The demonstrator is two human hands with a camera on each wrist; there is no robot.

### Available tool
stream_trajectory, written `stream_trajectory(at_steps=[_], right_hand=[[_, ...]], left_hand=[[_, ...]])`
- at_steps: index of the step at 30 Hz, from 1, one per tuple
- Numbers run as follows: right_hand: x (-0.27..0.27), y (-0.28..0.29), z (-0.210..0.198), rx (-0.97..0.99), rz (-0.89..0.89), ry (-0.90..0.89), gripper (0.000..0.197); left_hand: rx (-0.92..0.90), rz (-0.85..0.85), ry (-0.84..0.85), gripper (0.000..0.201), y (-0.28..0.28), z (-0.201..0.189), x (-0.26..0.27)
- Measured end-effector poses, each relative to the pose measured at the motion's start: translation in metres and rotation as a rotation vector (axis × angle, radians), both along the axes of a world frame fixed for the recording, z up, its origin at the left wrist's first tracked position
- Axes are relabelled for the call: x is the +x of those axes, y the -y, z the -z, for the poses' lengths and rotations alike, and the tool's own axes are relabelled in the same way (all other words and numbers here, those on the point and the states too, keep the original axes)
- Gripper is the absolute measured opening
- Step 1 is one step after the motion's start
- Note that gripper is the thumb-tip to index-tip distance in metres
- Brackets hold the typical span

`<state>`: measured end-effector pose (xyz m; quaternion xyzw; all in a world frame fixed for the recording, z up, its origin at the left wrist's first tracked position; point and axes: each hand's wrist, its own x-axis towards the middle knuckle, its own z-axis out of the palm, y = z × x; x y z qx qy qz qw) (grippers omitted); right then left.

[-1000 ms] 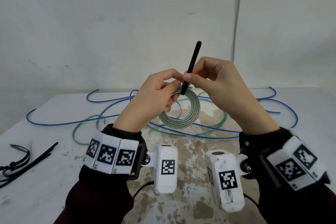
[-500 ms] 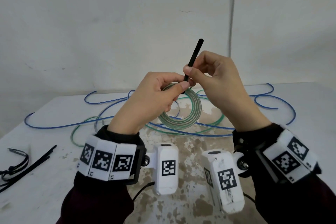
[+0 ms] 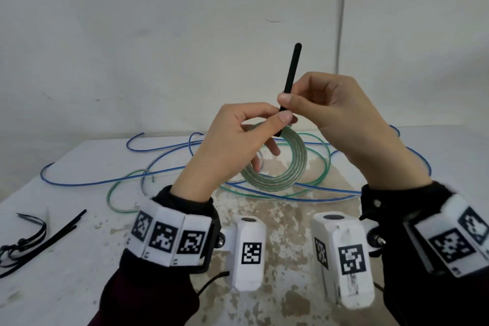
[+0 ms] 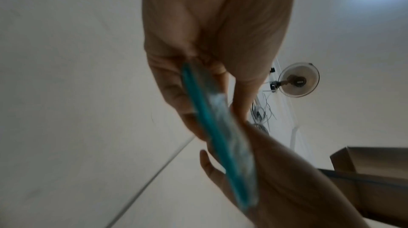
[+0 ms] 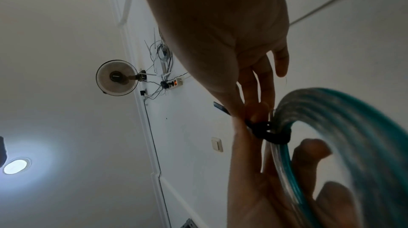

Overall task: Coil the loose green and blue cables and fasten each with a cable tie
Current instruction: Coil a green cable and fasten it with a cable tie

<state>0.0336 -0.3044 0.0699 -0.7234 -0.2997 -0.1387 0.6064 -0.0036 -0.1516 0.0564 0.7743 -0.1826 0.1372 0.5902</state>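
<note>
A coil of green cable (image 3: 287, 167) hangs above the table, pinched at its top by my left hand (image 3: 238, 145). A black cable tie (image 3: 291, 71) wraps the coil and its long tail sticks up. My right hand (image 3: 338, 119) pinches that tail just above the coil. The right wrist view shows the tie's loop (image 5: 270, 133) snug round the green coil (image 5: 344, 127). In the left wrist view the coil (image 4: 220, 127) is edge-on between my fingers. More green cable (image 3: 127, 188) lies loose on the table, tangled with the blue cable (image 3: 100, 180).
Spare black cable ties (image 3: 39, 241) lie at the table's left edge. The white table (image 3: 79, 286) has a worn brown patch in the middle. A white wall stands close behind it. Blue cable loops (image 3: 420, 156) reach toward the right edge.
Both hands have lifted the coil a little higher. The tie's tail stands longer above my right fingers, and the head camera has tipped slightly.
</note>
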Motion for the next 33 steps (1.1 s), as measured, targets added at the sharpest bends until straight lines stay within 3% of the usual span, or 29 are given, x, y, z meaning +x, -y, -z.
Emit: stream_trajectory(at_steps=[4, 12, 17, 21, 24, 29, 33], right_hand=[[0.003, -0.003, 0.003, 0.047, 0.061, 0.043, 0.022], [0.009, -0.011, 0.012, 0.094, 0.228, 0.11, 0.027], [0.007, -0.003, 0.008, 0.053, 0.161, 0.114, 0.027], [0.005, 0.007, -0.001, 0.038, 0.074, 0.092, 0.02], [0.005, 0.01, -0.001, 0.022, 0.056, 0.036, 0.02], [0.008, 0.012, 0.0, 0.007, 0.107, -0.019, 0.013], [0.006, 0.024, 0.0, -0.199, -0.027, -0.175, 0.015]], left_hand=[[-0.058, -0.05, 0.085, 0.015, 0.01, 0.005, 0.004], [-0.058, -0.103, 0.098, 0.017, 0.017, 0.009, 0.005], [-0.072, -0.085, 0.046, 0.019, 0.022, 0.008, 0.001], [-0.196, 0.061, -0.118, 0.023, 0.017, 0.001, -0.001], [-0.158, 0.098, -0.191, 0.019, 0.008, 0.001, 0.0], [-0.03, 0.073, -0.188, 0.021, 0.0, 0.005, 0.006], [-0.068, 0.084, -0.166, 0.021, 0.001, 0.009, 0.007]])
